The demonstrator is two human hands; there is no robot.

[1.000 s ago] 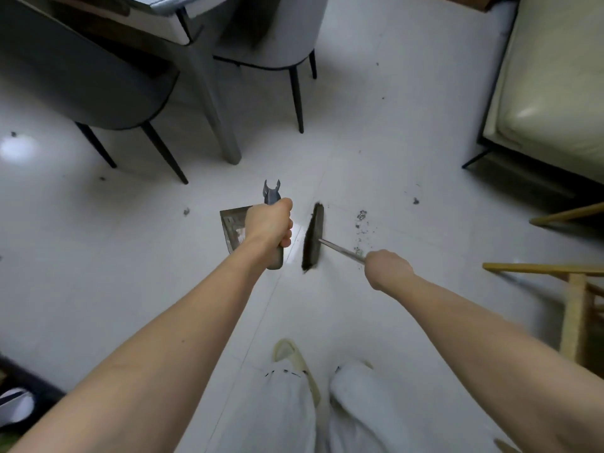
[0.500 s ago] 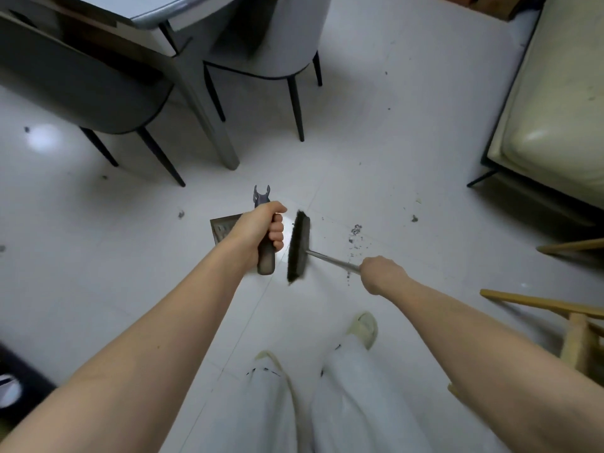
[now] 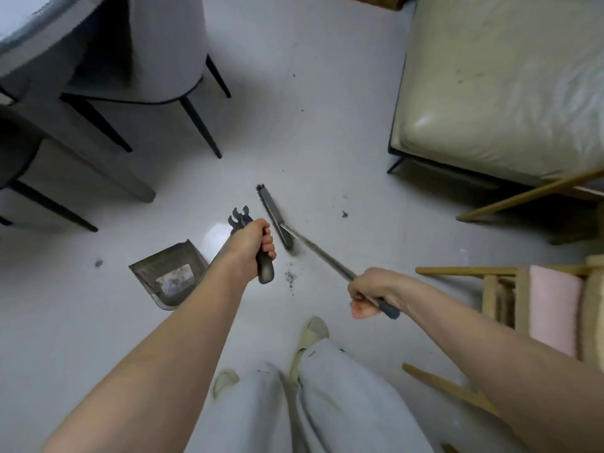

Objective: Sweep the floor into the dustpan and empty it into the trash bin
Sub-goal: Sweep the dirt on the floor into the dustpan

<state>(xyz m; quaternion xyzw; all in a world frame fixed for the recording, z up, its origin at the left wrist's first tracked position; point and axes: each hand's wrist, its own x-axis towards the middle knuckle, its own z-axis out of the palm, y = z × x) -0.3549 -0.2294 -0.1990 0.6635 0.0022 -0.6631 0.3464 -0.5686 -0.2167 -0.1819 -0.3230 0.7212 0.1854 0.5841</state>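
The left hand (image 3: 251, 246) is wrapped tight round the dark upright handle (image 3: 264, 268) of the dustpan (image 3: 170, 276), fingers curled fully about the grip, with a forked clip showing above the fist. The pan itself sits on the white floor (image 3: 310, 132) to the left of the hand, its mouth turned toward the far left. Inside it lies a grey film of dust and a paler patch near the middle; the view is too soft to say whether that patch is debris or a worn label.

The right hand (image 3: 371, 294) is closed round the blue end of the broom (image 3: 313, 248), thumb and fingers clenched on the shaft. The metal shaft runs away to the far left and ends in the black brush head (image 3: 274, 217), which rests on the floor just right of the left fist.

A small heap of dark grit (image 3: 289, 277) lies on the floor between the two hands, near the brush head and outside the pan. More specks sit farther right (image 3: 344, 214) and left of the pan (image 3: 98, 263).

Grey chairs (image 3: 157, 60) stand far left, a cream cushioned seat (image 3: 496, 86) far right, and a wooden chair (image 3: 523, 295) near right.
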